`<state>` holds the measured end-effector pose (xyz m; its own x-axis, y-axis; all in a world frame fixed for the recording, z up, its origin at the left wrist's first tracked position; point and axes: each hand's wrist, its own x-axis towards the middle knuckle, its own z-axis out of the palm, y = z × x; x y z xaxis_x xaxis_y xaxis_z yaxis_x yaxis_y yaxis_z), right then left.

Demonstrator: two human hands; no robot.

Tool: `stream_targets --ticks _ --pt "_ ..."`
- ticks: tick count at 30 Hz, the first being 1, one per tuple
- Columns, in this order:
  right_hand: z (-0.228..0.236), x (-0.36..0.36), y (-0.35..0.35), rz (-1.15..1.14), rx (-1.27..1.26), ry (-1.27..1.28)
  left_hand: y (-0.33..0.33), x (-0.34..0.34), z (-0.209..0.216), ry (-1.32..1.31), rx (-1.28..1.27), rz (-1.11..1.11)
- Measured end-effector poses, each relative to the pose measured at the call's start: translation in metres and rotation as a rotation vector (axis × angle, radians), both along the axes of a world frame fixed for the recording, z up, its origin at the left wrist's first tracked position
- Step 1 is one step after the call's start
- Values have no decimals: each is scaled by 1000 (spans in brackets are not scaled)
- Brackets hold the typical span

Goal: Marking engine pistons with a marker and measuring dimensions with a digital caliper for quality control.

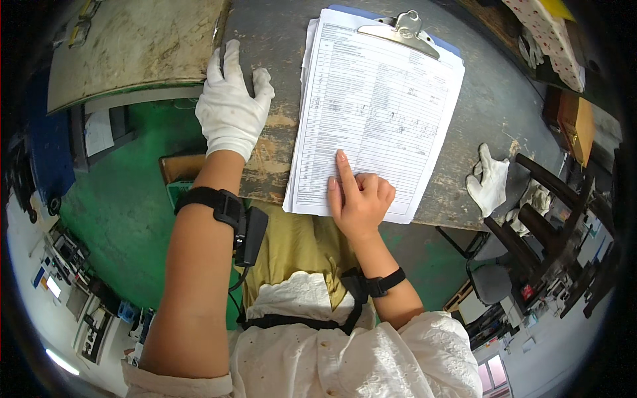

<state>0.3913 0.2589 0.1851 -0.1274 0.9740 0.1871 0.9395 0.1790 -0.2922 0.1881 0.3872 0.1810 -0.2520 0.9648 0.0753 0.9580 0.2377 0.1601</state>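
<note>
Left of the clipboard (pixel 355 11) and below bench height is a brown carton (pixel 180 170); its contents can't be made out. Nearer, just left of the clipboard, the gloved left hand (pixel 233 113) rests on the bench (pixel 265 40), fingers spread, gripping nothing. The sheets (pixel 398 93) lie on the clipboard, pinned only at the top — a sideways drag could skew or crease their loose near edge. Over the clipboard's lower part, the bare right hand (pixel 363 202) holds nothing: index straight out onto the top sheet, thumb out, other fingers curled. Right of the clipboard, a white glove (pixel 488 182) lies near the bench's edge — a knock could drop it. Farther right of the clipboard is a brown case (pixel 576 126), inside hidden.
</note>
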Motion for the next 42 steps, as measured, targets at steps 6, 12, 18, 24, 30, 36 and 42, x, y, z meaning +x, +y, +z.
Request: stream_targets --ticks 6,12,18,24,30,36,42 --pt "4 1 1 4 -39 44 2 1 2 -30 -3 8" --pt "9 10 18 53 -69 116 2 1 5 -47 -51 28" --pt "1 29 27 2 14 52 1 0 0 -15 -14 -3" --pt "1 30 27 -24 3 52 2 -1 0 -17 22 -20" --pt "-1 30 27 -23 -9 85 2 -3 0 -9 -1 -12" --pt "0 28 29 -58 -21 81 2 0 5 -53 -41 4" --pt "2 28 30 -42 -30 58 2 -1 6 -46 -64 18"
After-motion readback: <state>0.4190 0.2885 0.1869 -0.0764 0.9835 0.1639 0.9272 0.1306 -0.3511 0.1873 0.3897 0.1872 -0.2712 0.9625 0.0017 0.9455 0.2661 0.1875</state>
